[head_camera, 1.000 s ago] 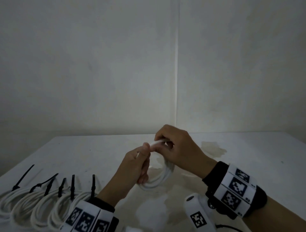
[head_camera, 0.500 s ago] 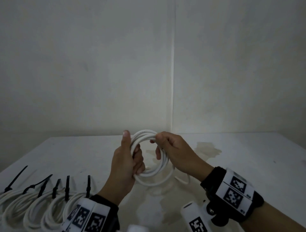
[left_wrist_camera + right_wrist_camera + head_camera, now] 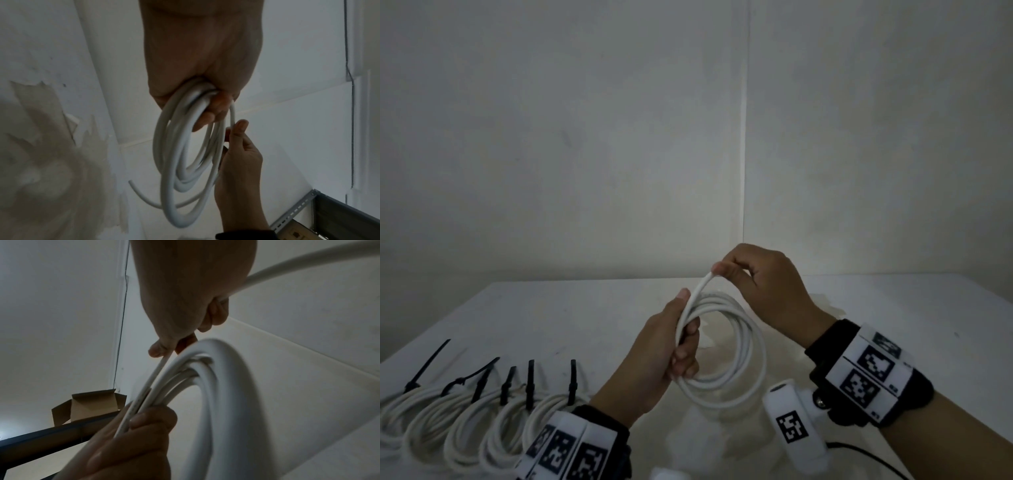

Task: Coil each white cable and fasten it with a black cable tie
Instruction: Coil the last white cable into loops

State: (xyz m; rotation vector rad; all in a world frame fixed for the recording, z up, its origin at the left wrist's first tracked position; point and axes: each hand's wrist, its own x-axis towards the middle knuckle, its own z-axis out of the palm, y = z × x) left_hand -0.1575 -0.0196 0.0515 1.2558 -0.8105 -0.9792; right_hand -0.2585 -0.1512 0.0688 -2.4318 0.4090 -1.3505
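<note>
Several loops of white cable (image 3: 726, 342) bunched at centre frame above the table (image 3: 928, 308), left hand (image 3: 664, 356) wrapped round their near side; half a second ago right fingers hooked through the ring, now right hand (image 3: 763, 287) raised toward upper centre, thumb and fingertip pinching a single strand and laying it onto the bundle. Probably the last turn going on, though one loose end (image 3: 139, 193) dangling in the left wrist view. Five tied coils (image 3: 482, 421) with black cable ties (image 3: 529, 383) at lower left; tie for this coil not yet fitted
</note>
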